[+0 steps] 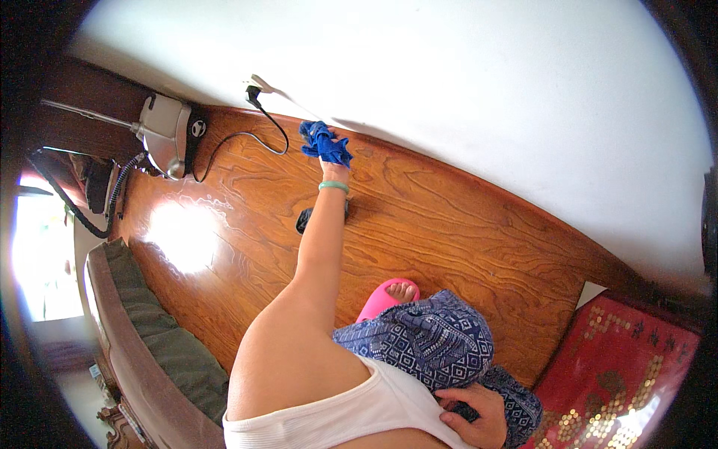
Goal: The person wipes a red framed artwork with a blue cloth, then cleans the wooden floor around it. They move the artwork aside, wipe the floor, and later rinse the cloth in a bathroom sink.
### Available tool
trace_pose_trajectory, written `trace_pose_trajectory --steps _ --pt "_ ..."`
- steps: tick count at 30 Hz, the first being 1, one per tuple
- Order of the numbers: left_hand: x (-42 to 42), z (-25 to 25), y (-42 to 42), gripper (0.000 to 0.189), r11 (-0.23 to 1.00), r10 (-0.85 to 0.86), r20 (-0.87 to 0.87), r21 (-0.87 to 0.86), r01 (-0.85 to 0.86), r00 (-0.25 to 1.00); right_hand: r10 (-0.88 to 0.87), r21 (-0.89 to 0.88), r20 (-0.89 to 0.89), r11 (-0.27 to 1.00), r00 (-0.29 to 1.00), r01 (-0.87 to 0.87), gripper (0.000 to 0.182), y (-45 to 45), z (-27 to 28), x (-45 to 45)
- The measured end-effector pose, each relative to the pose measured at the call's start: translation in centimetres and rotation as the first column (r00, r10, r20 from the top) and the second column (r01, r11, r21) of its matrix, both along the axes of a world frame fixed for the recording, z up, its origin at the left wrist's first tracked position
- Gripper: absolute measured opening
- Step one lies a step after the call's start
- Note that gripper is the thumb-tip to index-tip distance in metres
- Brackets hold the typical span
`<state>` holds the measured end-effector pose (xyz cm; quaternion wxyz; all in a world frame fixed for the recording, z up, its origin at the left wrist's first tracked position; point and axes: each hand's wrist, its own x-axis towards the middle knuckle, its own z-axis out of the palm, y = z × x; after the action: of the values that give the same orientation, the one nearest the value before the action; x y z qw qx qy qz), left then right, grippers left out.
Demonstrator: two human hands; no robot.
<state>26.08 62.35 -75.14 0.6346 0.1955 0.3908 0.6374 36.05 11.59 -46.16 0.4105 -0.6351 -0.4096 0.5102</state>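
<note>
My left hand (332, 157), with a green bangle at its wrist, is stretched out and closed on a crumpled blue cloth (325, 143) near the foot of the white wall. Below it lies the brown wooden floor (437, 224). My right hand (479, 415) is low in the picture against the blue patterned trousers (443, 342). Something dark shows between its thumb and fingers; whether it is held cannot be told. A black object (304, 220) on the floor is partly hidden by my left forearm.
A grey appliance (165, 134) with a pole and ribbed hose stands at upper left. A black plug (253, 95) and its cord are by the wall. A brown upholstered seat (146, 359) is at lower left, a red decorated panel (628, 359) at lower right. My foot wears a pink slipper (377, 300).
</note>
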Motion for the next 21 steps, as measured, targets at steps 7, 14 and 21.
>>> trace_pose_trajectory --steps 7,14,21 --pt "-1.4 -0.7 -2.5 0.057 0.8 -0.319 0.919 0.393 0.453 -0.234 -0.042 -0.081 0.011 0.996 0.999 0.043 0.031 0.1 1.0 -0.2" --pt "5.3 9.5 -18.7 0.029 0.571 -0.59 0.806 0.385 0.725 0.037 -0.475 -0.076 0.272 0.856 0.837 0.511 0.022 -1.5 1.6 5.9" --pt "14.9 12.3 -27.1 0.048 0.166 -0.984 -0.005 0.369 0.915 0.18 -0.501 -0.11 -0.56 0.834 0.659 0.541 0.043 6.9 -7.2 11.7"
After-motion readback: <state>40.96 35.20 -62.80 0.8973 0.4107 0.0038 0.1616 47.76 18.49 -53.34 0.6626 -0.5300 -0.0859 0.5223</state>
